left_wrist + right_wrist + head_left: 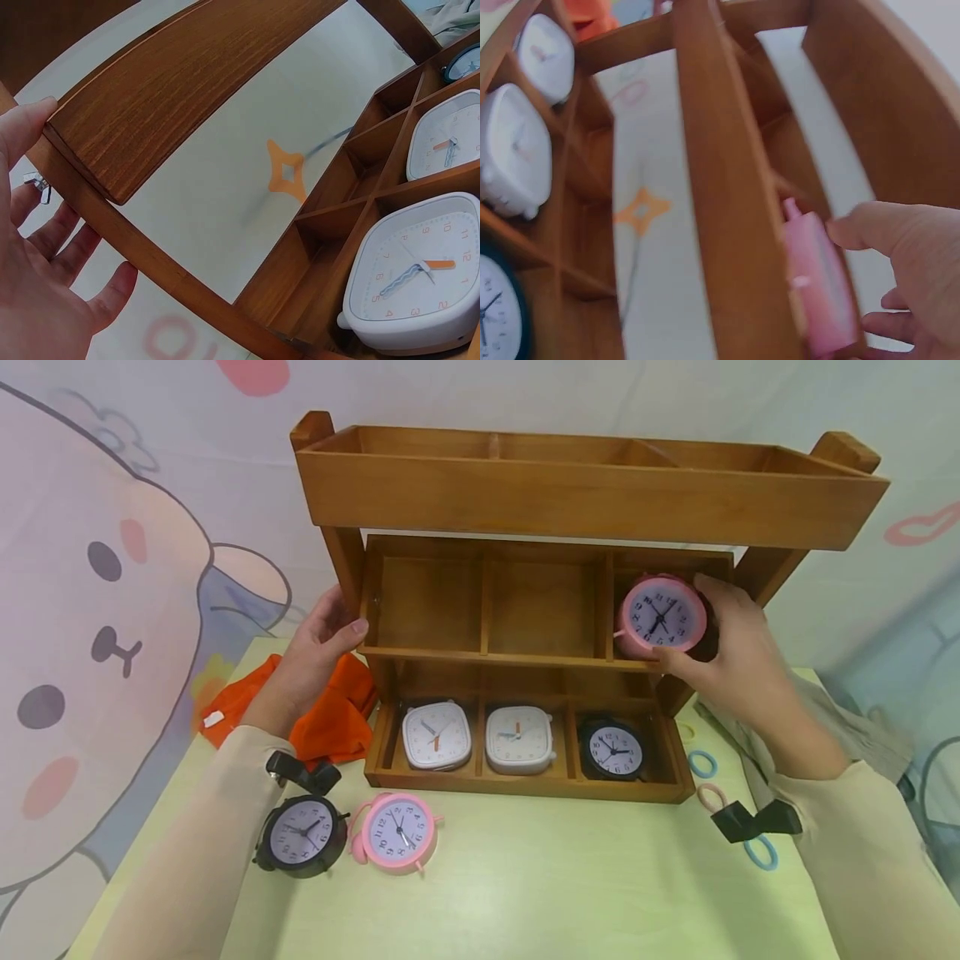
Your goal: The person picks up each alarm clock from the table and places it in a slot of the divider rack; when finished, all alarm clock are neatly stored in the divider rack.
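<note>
Now | right hand (738, 643) grip clasps pink clock (663, 614), upright, dial facing viewer | left hand (318, 639) released on shelf (495, 656)

Your right hand (911, 277): it filled the lower right corner, thumb stretched toward the left, fingers curled lower down.
Held thing: a pink round plastic clock (821, 289), seen edge-on, sat against your thumb and fingers, pressed close to the shelf board.
Brown wooden shelf rack (727, 225): its front board ran steeply down the middle of the view, blurred, with dividers behind it.
Lower compartments: two white rounded-square clocks (514, 150) lay at the left, each in its own compartment.
Bottom left corner: a dark-rimmed round clock with a white face (496, 315) showed partly.
Top edge: a scrap of orange cloth (591, 16) showed.
</note>
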